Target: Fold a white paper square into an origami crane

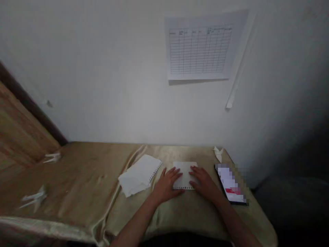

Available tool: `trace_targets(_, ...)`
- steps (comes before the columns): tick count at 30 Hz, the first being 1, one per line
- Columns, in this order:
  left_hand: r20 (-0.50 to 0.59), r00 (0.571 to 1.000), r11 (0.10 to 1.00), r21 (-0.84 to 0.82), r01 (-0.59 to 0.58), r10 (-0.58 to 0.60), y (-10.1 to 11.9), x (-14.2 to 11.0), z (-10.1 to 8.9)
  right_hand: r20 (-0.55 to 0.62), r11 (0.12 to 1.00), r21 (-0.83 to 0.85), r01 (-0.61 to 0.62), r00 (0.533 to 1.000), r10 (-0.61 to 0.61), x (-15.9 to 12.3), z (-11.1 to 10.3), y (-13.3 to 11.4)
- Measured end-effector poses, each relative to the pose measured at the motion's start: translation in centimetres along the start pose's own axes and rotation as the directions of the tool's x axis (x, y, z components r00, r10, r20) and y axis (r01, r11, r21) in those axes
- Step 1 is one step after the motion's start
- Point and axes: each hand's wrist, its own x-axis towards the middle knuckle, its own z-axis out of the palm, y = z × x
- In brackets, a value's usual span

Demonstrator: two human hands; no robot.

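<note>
Two open hands on one small sheet

From where I stand, the punched notebook sheet (185,175) lies flat on the satin tablecloth (84,178), its row of holes along the edge nearest the person. The left hand (167,184) rests palm down over its left side, fingers reaching inward and the thumb near the holed edge. The right hand (205,182) covers the right side in much the same way. Both are opened out, with nothing pinched or gripped in either; they merely lie on the paper.

I'd judge this to be steadying or smoothing. To do it well, I'd press lightly and evenly with the finger pads, working from the middle outward, so the paper doesn't buckle between the hands. The satin looks slippery and wrinkled, so a sharp push could drag cloth and sheet together. I'd go gently at the holes too, where the paper could tear.

Elbow room matters as well: the loose notebook sheets (140,173) sit just beside the left hand, and the smartphone (231,187) is close to the right forearm. A folded paper figure (218,155) stands or lies beyond the phone; I can't tell which.
</note>
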Motion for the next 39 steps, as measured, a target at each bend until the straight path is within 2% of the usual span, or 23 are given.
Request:
trace_targets(7, -0.089, 0.996, 0.999, -0.038, 0.006, -0.010, -0.3, 0.2, 0.4, -0.021, 0.993, 0.112, 0.029, 0.999, -0.027, -0.3, -0.7, -0.1)
trace_targets(11, -0.136, 0.990, 0.997, -0.065, 0.032, -0.040, -0.2, 0.3, 0.5, -0.076, 0.984, 0.170, 0.048, 0.996, -0.036, -0.2, -0.7, 0.5)
trace_targets(18, -0.184, 0.980, 0.990, -0.130, 0.050, -0.074, -0.1, 0.5, 0.4, -0.142, 0.980, 0.197, 0.005, 0.990, 0.023, 0.3, -0.7, 0.9)
trace_targets(24, -0.258, 0.959, 0.981, -0.182, 0.071, -0.117, -0.2, 0.5, 0.2, -0.196, 0.989, 0.113, -0.090, 0.974, 0.111, 0.3, -1.3, -0.2)
trace_targets(28, -0.378, 0.918, 0.972, -0.233, 0.032, -0.121, -0.6, 0.8, 0.5, -0.218, 0.983, 0.094, -0.158, 0.960, 0.175, 0.5, -0.8, -0.3)
trace_targets(31, -0.429, 0.891, 0.953, -0.304, 0.012, -0.148, -0.8, 0.9, 0.8, -0.265, 0.969, 0.094, -0.228, 0.933, 0.245, 0.6, -0.5, -0.2)
trace_targets(35, -0.432, 0.896, 0.956, -0.292, -0.035, -0.099, -0.9, 0.9, 1.1, -0.298, 0.958, 0.107, -0.267, 0.910, 0.287, 0.6, -0.3, -0.5)
trace_targets(39, -0.423, 0.903, 0.976, -0.216, -0.022, -0.074, -1.3, 1.0, 1.6, -0.313, 0.951, 0.094, -0.296, 0.897, 0.311, 0.7, -0.3, -1.1)
